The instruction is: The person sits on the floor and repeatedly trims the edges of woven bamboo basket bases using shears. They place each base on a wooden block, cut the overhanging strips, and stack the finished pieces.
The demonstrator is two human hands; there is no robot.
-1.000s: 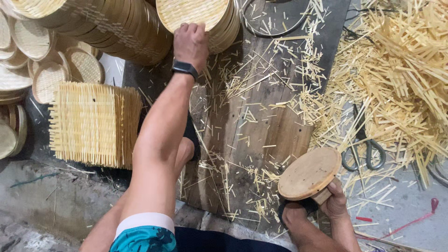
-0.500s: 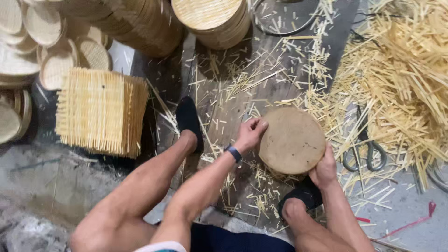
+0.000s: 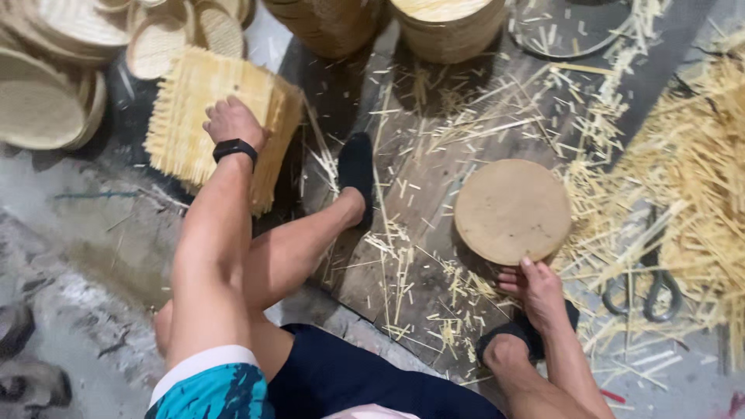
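My left hand (image 3: 231, 122), with a black wristband, rests on top of a stack of square woven bamboo mats (image 3: 203, 116) at the upper left. Its fingers curl over the top mat; whether it grips one I cannot tell. My right hand (image 3: 534, 285) holds the near edge of a round wooden disc (image 3: 512, 209) that lies on a dark wooden board (image 3: 434, 155). My legs stretch out over the board, feet in black socks.
Stacks of round woven trays (image 3: 46, 101) fill the upper left and top (image 3: 446, 27). Loose bamboo strips (image 3: 691, 155) pile up at the right, with scissors (image 3: 648, 283) lying among them. Short bamboo offcuts litter the board.
My left hand has swung from beside the disc over to the stack of square mats at the left. The disc has settled flat on the board under my right hand.
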